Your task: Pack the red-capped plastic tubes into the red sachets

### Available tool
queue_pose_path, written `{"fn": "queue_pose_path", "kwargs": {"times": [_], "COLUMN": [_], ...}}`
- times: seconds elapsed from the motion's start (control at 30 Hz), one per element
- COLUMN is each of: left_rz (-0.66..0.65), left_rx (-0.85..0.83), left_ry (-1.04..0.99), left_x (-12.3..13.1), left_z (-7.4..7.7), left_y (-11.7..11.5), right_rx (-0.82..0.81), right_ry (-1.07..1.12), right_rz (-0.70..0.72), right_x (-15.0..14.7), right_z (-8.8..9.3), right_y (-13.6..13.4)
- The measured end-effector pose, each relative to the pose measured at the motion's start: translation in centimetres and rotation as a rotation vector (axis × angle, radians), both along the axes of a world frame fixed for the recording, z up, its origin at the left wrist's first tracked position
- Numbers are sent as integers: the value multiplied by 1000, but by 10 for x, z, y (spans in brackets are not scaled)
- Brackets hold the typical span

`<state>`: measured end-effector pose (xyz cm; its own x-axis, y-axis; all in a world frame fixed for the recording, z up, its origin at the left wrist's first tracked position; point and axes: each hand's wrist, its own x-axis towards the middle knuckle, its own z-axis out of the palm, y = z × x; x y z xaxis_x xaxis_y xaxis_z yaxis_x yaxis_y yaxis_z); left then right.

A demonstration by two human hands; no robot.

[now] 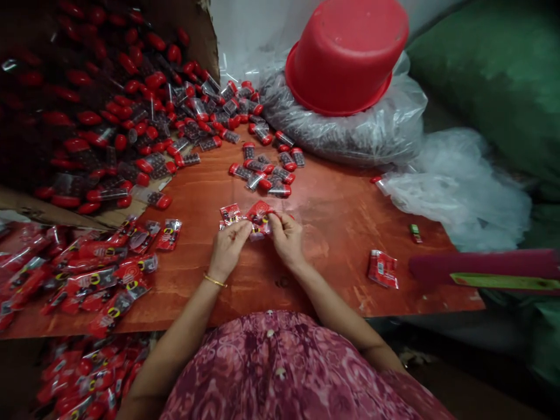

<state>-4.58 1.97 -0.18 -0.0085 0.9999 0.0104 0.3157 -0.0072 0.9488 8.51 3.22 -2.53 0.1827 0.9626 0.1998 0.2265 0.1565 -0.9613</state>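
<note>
In the middle of the table, my left hand (pixel 230 246) and my right hand (pixel 287 238) pinch opposite sides of a small red printed plastic packet (pixel 259 217). Both hands have their fingers closed on it; whether anything is inside the packet I cannot tell. More flat red packets (pixel 230 213) lie just behind my left hand, partly covered by it. Beyond the hands sits a small group of clear tubes with red caps (pixel 258 169), filled with dark pellets.
At left, a tipped cardboard box (pixel 209 35) spills many capped tubes. Filled packets (pixel 94 274) are heaped before it. A red tub (pixel 350 58) rests upside down on a plastic bag (pixel 350 137) of dark contents. Another red packet (pixel 383 269) lies at right.
</note>
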Motion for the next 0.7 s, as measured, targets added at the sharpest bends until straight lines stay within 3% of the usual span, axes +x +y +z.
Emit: {"fn": "queue_pose_path", "kwargs": {"times": [0.1,0.2,0.4,0.53,0.7], "left_rz": [168,353,409,388,348], "left_rx": [-159,-254,-343,-411,-500], "left_ry": [-429,-637,-731,-723,-753], "left_x": [10,19,15,18,25], "left_z": [-4,-2,11,10,4], "left_y": [-8,-8,-3,-5,-4], "right_rx": [-23,-16,-48,68,77], "right_ry": [-17,-195,-856,-917,-982], "right_rz": [115,181,1,102,-72], "right_x": [-9,-8,31,61,71], "right_z": [0,2,-4,-17,-25], "right_y": [-9,-12,-11,-27,-34]}}
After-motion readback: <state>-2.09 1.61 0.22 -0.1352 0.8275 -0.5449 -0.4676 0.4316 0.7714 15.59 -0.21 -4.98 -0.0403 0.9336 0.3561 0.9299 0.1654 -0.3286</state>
